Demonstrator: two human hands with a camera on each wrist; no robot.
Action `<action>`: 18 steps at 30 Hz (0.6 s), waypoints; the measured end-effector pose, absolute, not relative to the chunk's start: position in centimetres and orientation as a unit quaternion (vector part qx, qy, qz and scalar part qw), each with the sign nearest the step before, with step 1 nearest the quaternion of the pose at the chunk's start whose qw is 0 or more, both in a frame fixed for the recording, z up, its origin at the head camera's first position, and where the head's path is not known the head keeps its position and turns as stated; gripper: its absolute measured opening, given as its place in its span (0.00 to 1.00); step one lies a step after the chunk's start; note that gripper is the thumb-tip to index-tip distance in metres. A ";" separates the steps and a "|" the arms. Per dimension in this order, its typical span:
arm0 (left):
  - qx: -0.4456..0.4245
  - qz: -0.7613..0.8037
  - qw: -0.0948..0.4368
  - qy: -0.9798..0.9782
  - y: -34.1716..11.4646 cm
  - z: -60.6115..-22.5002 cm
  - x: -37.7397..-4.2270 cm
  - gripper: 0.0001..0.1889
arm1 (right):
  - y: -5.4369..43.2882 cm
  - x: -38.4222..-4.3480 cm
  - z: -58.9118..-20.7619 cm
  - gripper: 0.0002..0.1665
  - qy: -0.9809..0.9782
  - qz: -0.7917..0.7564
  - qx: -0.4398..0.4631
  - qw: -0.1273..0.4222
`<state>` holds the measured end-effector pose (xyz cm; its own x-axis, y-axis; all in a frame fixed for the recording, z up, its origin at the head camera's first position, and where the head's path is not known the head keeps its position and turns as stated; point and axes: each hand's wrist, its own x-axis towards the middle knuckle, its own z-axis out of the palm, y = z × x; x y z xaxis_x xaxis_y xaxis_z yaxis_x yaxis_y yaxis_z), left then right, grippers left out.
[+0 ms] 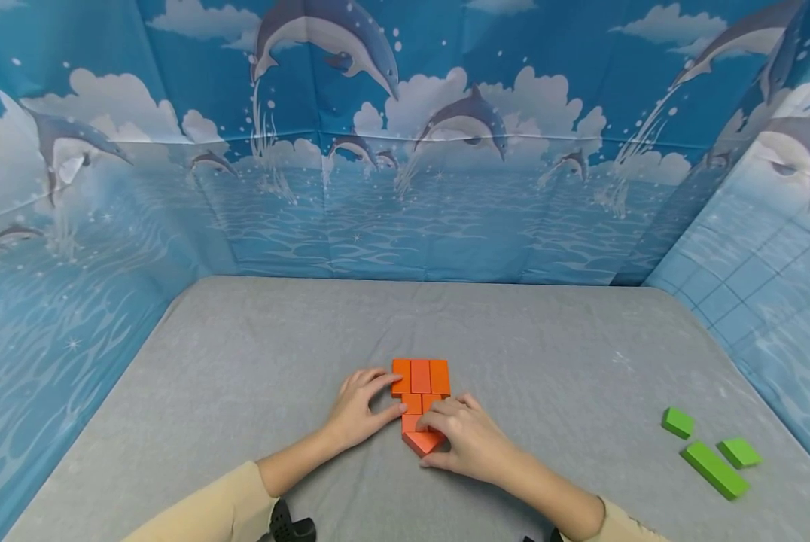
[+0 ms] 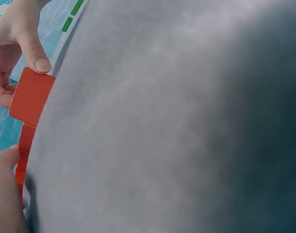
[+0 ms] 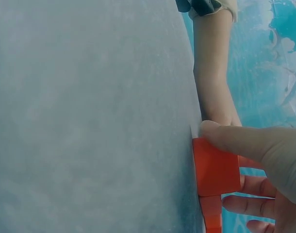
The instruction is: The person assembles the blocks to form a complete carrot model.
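Orange blocks (image 1: 420, 376) lie side by side on the grey cloth, three along the far end and smaller ones (image 1: 412, 404) in a narrower stretch below. At the near end my right hand (image 1: 469, 436) pinches an orange-red block (image 1: 420, 443) between thumb and fingers; it sits turned at an angle to the others. The right wrist view shows the thumb on the top edge of this block (image 3: 216, 167). My left hand (image 1: 357, 406) is at the left side of the group, thumb and forefinger spread, fingertips touching the blocks' edges. The right fingers hide part of the lower blocks.
Three green blocks lie to the right: a long one (image 1: 715, 470) and two short ones (image 1: 678, 422) (image 1: 740, 452). The grey cloth (image 1: 276, 331) covers the table. A dolphin-printed curtain (image 1: 405, 211) stands round its back and sides.
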<state>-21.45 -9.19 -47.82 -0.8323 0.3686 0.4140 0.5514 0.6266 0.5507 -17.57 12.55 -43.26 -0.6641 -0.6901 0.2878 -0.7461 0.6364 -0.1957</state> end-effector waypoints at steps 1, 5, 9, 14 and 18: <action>-0.258 -0.346 0.132 -0.892 -9.2 -47.8 -21.4 0.25 | 12.6 -17.6 -43.2 0.21 -0.900 0.150 0.400 0.092; -0.260 -0.342 0.135 -0.893 -9.1 -47.8 -21.5 0.25 | 13.1 -17.6 -42.7 0.23 -0.897 0.168 0.398 0.091; -0.264 -0.336 0.141 -0.893 -9.1 -47.9 -21.5 0.25 | 15.2 -17.8 -41.5 0.22 -0.902 0.219 0.358 0.106; -0.264 -0.337 0.139 -0.893 -9.2 -48.0 -21.5 0.25 | 20.2 -17.5 -40.6 0.19 -0.914 0.265 0.262 0.162; -0.261 -0.334 0.137 -0.895 -9.2 -48.0 -21.5 0.25 | 25.0 -16.5 -40.8 0.19 -0.915 0.279 0.193 0.220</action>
<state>-21.47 -9.18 -48.00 -0.8258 0.3762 0.4202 0.5596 0.6398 0.5268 -16.53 25.03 -40.76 -0.8283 -0.2305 0.5108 -0.4762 0.7699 -0.4249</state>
